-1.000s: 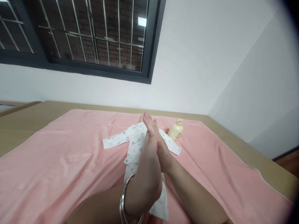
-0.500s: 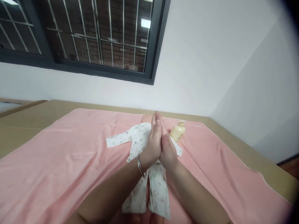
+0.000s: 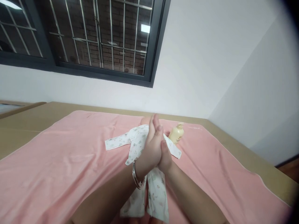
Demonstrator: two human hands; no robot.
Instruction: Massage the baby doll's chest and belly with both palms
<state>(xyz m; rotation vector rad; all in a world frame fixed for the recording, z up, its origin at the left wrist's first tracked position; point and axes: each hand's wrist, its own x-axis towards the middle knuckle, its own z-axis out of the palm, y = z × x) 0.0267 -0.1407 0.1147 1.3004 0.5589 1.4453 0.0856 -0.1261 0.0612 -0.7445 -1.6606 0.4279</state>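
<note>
My left hand (image 3: 151, 151) and my right hand (image 3: 165, 158) are pressed palm to palm, fingers stretched out and pointing away from me. A silver bangle (image 3: 135, 175) circles my left wrist. Beneath the hands lies a baby-sized figure in a white printed top (image 3: 137, 143) and matching trousers (image 3: 157, 193). Part of its rounded head (image 3: 145, 120) shows beyond the collar; its feet are at the bottom edge. My hands and forearms hide much of its middle. A pale yellow bottle (image 3: 177, 133) stands tilted-looking just beyond the sleeve on the right.
A pink blanket (image 3: 77, 149) with some folds covers most of the tan surface (image 3: 46, 116). Behind it rises a white wall (image 3: 187, 62) with a dark-framed, barred window (image 3: 151, 62). On the far right a brown wooden piece (image 3: 289, 168) is partly visible.
My hands stay together but have slid against each other, the left palm now covering more of the right. Both sit slightly lower in view. The clothes and bottle lie as before.
</note>
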